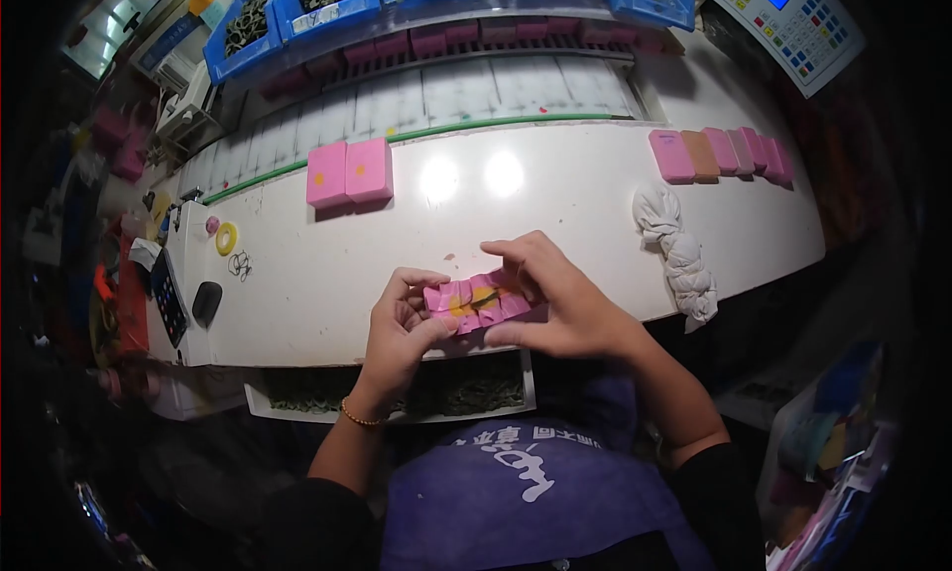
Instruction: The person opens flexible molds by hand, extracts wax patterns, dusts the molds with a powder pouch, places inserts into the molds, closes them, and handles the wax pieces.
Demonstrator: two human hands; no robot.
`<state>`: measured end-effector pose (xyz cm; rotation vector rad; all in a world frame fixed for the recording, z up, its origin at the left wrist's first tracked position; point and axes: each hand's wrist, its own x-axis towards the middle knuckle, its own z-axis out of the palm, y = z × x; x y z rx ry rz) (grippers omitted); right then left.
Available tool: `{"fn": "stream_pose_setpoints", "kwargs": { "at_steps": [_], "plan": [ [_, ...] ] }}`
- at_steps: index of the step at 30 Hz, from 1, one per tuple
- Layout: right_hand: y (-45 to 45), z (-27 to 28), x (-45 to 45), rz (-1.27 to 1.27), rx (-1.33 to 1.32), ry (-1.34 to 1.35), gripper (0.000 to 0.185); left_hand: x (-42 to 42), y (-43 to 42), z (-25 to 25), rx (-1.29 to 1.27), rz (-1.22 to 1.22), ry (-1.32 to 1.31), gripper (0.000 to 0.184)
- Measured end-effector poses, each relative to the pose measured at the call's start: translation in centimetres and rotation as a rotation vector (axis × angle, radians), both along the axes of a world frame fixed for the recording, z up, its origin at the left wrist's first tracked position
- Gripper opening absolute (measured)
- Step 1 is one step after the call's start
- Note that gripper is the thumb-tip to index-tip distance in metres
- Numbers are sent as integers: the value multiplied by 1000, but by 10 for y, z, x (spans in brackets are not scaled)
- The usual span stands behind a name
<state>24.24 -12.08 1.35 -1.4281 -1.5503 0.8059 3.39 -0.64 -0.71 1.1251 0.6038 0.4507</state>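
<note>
Over the front edge of the white table is a pink, rubber-looking block [478,301]. Its surface is split and uneven, with yellow-orange patches along the middle. My left hand [405,318] pinches the block's left end between thumb and bent fingers. Around the right end is my right hand [555,293], its thumb low and its fingers at the upper edge, the index finger stretched out. The fingertips inside that grip are partly hidden. Beyond my hands, two pink blocks [349,172] with orange marks stand side by side.
A row of pink and tan blocks [719,155] and a twisted white cloth [679,259] lie at right. Yellow tape [226,239], a dark mouse-shaped object [206,303] and a phone [169,298] are at left. Blue bins [327,4] line the back; a tray [531,383] sits under the front edge.
</note>
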Motion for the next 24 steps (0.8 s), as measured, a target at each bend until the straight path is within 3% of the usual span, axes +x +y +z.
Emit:
{"fn": "stream_pose_setpoints", "kwargs": {
  "at_steps": [1, 4, 8, 15, 18, 20, 21, 22, 24],
  "plan": [
    [1, -6, -2, 36, -1, 36, 82, 0, 1, 3, -37, -19, 18, 43],
    [4, -3, -2, 61, -46, -131, 82, -2, 4, -5, -9, -37, -16, 44],
    [7, -5, -4, 66, -35, -265, 70, -4, 4, -9, 45, -39, -38, 43],
    [2, -14, -6, 6, 182, -221, 60, -3, -1, -8, 20, -25, -32, 44],
    [-2, 3, -9, 7, 194, -84, 57, 3, -6, -6, 122, 22, -16, 41],
    [-2, 13, -14, -145, 1, 276, 54, 12, -11, 1, 214, 67, -11, 39],
    [5, 1, -21, -162, 60, 783, 54, 16, -14, 8, 351, 78, 124, 36],
    [8, 3, -19, -159, 64, 781, 54, 21, -16, 13, 489, 91, 259, 33],
    [21, 7, -8, -351, 146, 959, 54, 28, -17, 16, 532, 146, 264, 30]
  ]
}}
